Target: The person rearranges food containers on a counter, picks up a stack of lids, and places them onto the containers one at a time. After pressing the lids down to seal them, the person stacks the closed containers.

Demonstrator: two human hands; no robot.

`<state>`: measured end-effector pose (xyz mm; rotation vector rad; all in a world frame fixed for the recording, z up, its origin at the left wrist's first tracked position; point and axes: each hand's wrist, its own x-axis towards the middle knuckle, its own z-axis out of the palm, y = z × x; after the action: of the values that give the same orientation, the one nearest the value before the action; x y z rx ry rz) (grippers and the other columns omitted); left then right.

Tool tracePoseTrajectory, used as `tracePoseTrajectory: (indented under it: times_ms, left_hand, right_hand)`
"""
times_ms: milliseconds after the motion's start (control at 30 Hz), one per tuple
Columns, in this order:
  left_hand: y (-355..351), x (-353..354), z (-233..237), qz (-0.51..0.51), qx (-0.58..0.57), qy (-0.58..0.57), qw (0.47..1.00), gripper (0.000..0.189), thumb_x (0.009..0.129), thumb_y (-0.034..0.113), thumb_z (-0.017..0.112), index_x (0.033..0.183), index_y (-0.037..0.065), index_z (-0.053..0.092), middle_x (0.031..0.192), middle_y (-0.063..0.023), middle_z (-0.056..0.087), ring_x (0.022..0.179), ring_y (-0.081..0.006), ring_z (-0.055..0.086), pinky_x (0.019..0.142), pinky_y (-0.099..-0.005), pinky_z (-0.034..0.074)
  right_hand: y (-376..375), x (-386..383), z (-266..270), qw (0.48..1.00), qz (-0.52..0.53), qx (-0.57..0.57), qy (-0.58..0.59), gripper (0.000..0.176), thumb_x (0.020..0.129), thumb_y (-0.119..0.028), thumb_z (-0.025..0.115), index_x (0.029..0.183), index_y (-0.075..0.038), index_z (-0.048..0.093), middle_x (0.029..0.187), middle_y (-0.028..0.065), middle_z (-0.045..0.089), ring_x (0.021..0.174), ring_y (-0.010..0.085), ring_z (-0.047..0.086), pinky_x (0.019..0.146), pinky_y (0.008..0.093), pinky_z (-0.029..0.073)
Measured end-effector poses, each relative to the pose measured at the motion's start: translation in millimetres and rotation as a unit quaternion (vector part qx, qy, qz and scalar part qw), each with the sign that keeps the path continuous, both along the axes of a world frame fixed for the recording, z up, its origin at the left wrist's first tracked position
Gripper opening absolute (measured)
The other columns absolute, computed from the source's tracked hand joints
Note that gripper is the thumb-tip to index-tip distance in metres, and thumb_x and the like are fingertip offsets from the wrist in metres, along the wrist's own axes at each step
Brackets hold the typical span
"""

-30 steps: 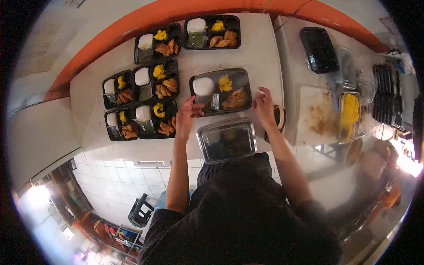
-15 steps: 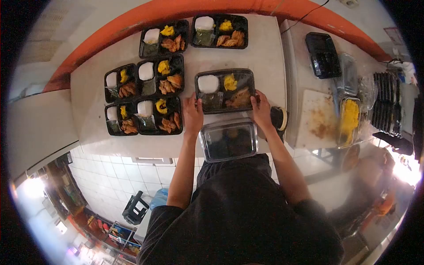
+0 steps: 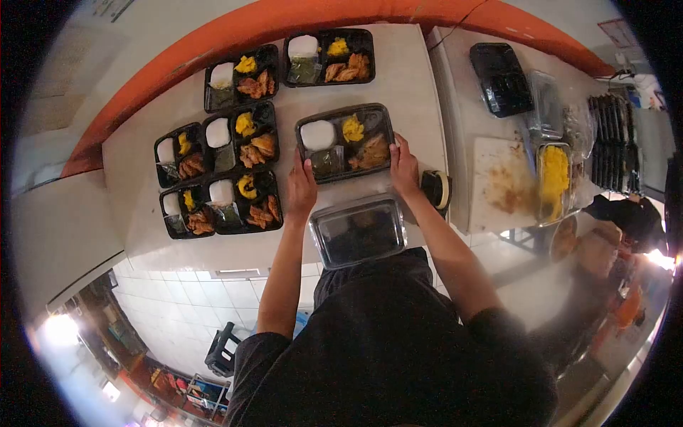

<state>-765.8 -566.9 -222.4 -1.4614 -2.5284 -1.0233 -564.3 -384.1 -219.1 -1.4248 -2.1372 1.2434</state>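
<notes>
A black compartment meal box (image 3: pixel 311 159) is between my two hands, with white rice, yellow food, a small packet and browned meat inside. Its shiny top looks like a clear cover. My left hand (image 3: pixel 302 188) grips the left side, thumb near the front corner. Against the right side, my right hand (image 3: pixel 405 167) has its fingers closed. A clear plastic lid (image 3: pixel 358 231) lies at the table's front edge, close to my body. Right of it, beside my right forearm, sits a roll of tape (image 3: pixel 435 192), partly dark.
Several filled meal boxes (image 3: pixel 245 139) stand at the left and back of the table (image 3: pixel 398 71). On the right-hand surface are black trays (image 3: pixel 501 80), a stained cutting board (image 3: pixel 501 185), a container of yellow food (image 3: pixel 554 181) and stacked black trays (image 3: pixel 614 146).
The camera view has turned slightly, shifting most things left. Both hands stay at the sides of the meal box, which has moved only a little.
</notes>
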Motion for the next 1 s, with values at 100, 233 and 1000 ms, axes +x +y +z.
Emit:
tracePoseTrajectory:
  times_ms: [100,233,1000]
  left_hand:
    - [0,-3,4,0.001,-0.011,-0.105,0.994,0.047,0.105,0.019,0.041,0.146,-0.002,0.034,0.084,-0.0297,0.062,0.066,-0.0438,0.056,0.058,-0.0490,0.043]
    - [0,-6,14,-0.002,-0.006,-0.095,0.995,0.049,0.104,0.020,0.042,0.149,0.002,0.031,0.097,-0.0308,0.064,0.081,-0.0467,0.061,0.067,-0.0505,0.049]
    - [99,-85,-30,-0.011,-0.155,0.018,0.988,0.020,0.100,0.016,0.044,0.096,0.002,0.059,0.097,-0.0183,0.054,0.091,-0.0349,0.056,0.076,-0.0480,0.048]
  right_hand:
    - [-2,0,-1,0.998,0.013,0.056,0.034,0.041,0.106,-0.032,0.038,0.139,-0.007,0.043,0.072,0.0168,0.058,0.066,0.0318,0.061,0.063,0.0412,0.047]
    - [-7,-2,-1,0.997,0.013,0.081,-0.004,0.038,0.104,-0.028,0.043,0.135,-0.007,0.045,0.086,0.0250,0.063,0.079,0.0412,0.065,0.069,0.0503,0.052]
    - [117,-85,-49,0.941,0.187,0.248,-0.131,0.030,0.098,-0.024,0.045,0.088,-0.001,0.060,0.079,0.0249,0.065,0.075,0.0452,0.063,0.069,0.0563,0.051]
